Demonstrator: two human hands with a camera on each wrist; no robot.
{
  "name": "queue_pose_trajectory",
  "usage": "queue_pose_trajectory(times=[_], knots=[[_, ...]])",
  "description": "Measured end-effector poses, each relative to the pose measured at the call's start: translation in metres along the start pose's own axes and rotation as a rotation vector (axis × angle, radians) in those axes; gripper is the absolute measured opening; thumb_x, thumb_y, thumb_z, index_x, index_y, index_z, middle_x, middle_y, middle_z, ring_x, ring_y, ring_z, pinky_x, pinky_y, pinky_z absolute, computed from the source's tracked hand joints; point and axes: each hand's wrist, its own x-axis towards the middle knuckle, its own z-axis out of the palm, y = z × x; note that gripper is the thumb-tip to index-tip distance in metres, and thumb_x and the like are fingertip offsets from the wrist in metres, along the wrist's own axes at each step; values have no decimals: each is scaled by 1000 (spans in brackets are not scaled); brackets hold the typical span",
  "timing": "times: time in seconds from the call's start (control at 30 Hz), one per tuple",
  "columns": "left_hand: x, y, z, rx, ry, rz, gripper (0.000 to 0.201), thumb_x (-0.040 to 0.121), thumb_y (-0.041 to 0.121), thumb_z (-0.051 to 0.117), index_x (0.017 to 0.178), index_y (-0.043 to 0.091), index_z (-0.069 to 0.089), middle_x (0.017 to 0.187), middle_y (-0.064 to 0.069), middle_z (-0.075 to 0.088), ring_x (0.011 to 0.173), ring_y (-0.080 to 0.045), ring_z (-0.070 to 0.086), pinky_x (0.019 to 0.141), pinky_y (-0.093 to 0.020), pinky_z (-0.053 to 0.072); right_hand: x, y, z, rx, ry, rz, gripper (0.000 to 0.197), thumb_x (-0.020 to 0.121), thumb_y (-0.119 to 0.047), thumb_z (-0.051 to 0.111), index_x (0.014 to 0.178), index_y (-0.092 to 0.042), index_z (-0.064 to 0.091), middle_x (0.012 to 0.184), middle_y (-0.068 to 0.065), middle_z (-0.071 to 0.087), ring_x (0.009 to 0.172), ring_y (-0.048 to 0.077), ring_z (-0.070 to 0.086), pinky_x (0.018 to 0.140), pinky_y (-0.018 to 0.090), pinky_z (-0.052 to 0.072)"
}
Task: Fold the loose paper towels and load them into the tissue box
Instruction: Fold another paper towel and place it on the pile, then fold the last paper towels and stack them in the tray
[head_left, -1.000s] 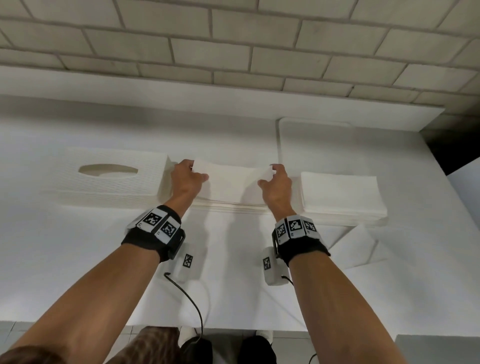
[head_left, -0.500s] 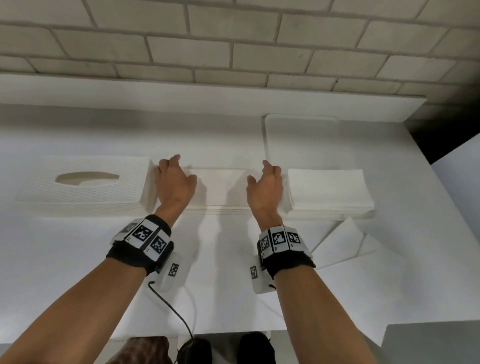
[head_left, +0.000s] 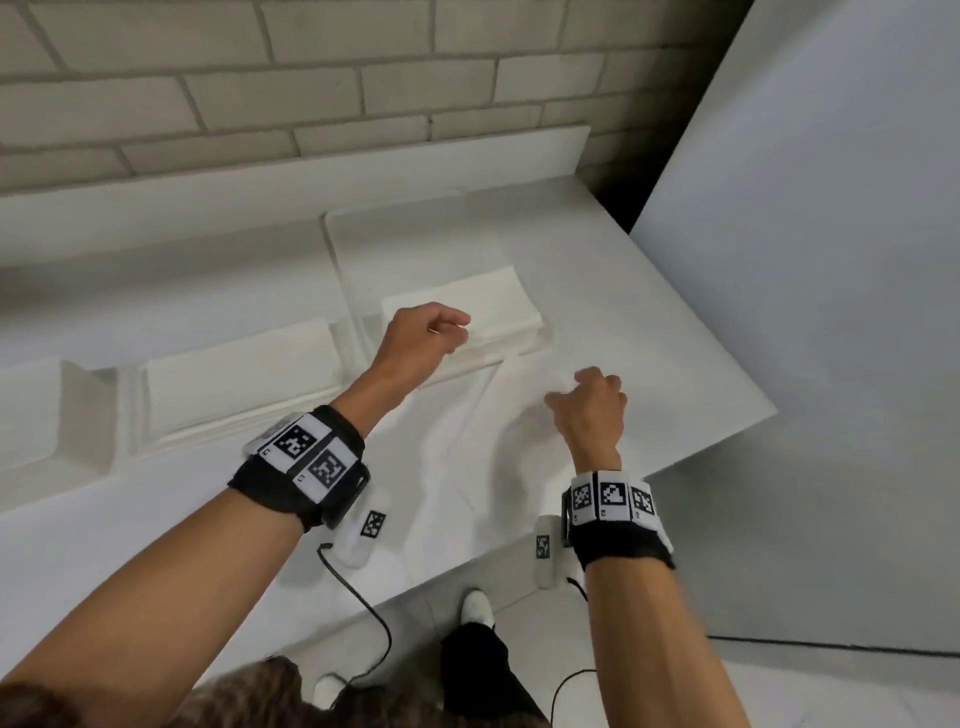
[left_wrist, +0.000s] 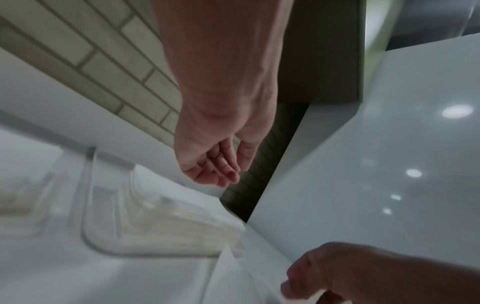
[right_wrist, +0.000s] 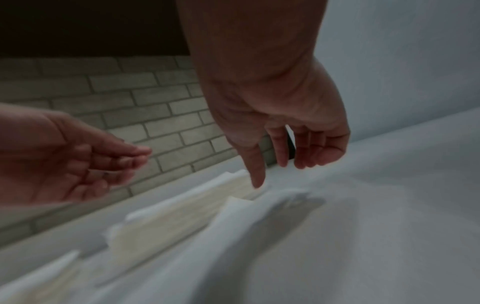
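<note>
The white tissue box (head_left: 83, 415) shows only its end at the far left of the table. Beside it lies a folded stack of paper towels (head_left: 239, 374). Further right sits a second stack (head_left: 467, 301), and my left hand (head_left: 452, 330) hovers over its near edge, fingers loosely curled and holding nothing (left_wrist: 221, 172). Loose unfolded towels (head_left: 493, 447) lie spread in front of it. My right hand (head_left: 576, 387) hangs above their far right part with fingers (right_wrist: 255, 181) pointing down, one tip close to a raised sheet corner (right_wrist: 233, 201). Contact cannot be told.
A grey brick wall (head_left: 260, 78) and a white ledge (head_left: 311, 176) run behind the table. A large pale panel (head_left: 805, 312) stands to the right, past the table's corner (head_left: 769, 410). A flat white mat (head_left: 415, 244) lies under the right stack.
Both hands left the middle folded stack and moved right. The left hand is now over the right stack, the right hand over the loose sheets. The head view swung right.
</note>
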Motion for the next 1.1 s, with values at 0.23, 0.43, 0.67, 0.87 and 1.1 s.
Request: queue_pose_trajectory(times=[0.23, 0.43, 0.67, 0.87, 1.1], knots=[[-11, -21, 30, -3, -94, -85, 19, 87, 6, 62, 104, 10, 69, 91, -4, 70, 75, -12, 59, 64, -16, 41, 15, 32, 0, -222, -165, -5, 66, 73, -35, 80, 128, -16, 50, 130, 7, 54, 126, 30, 38, 99, 47, 35], [-15, -33, 48, -21, -160, -112, 42, 77, 15, 79, 116, 16, 65, 105, 1, 63, 88, -6, 57, 79, -15, 43, 23, 16, -19, -4, -300, -154, 17, 77, -15, 76, 89, -17, 64, 87, 3, 62, 89, 26, 60, 75, 31, 45], [-21, -26, 58, -24, -237, -159, 7, 84, 13, 71, 89, 8, 70, 83, -5, 68, 70, -17, 63, 62, -24, 49, 25, -7, -50, 473, -455, -218, 21, 81, -26, 75, 94, -10, 72, 91, 6, 72, 82, 21, 64, 68, 31, 48], [-19, -34, 13, -141, 71, -225, 13, 89, 11, 64, 96, 2, 71, 89, -9, 71, 77, -25, 66, 71, -33, 52, 29, 31, -16, -118, -120, 234, 81, 77, -38, 76, 138, -4, 35, 142, 16, 40, 132, 35, 37, 104, 49, 36], [-19, -43, -7, -182, 136, -278, 27, 87, 18, 65, 99, -7, 66, 92, -13, 72, 81, -27, 66, 73, -36, 50, 37, 29, 0, 26, -88, 208, 54, 78, -20, 78, 125, -10, 53, 133, 12, 51, 128, 32, 39, 100, 46, 38]])
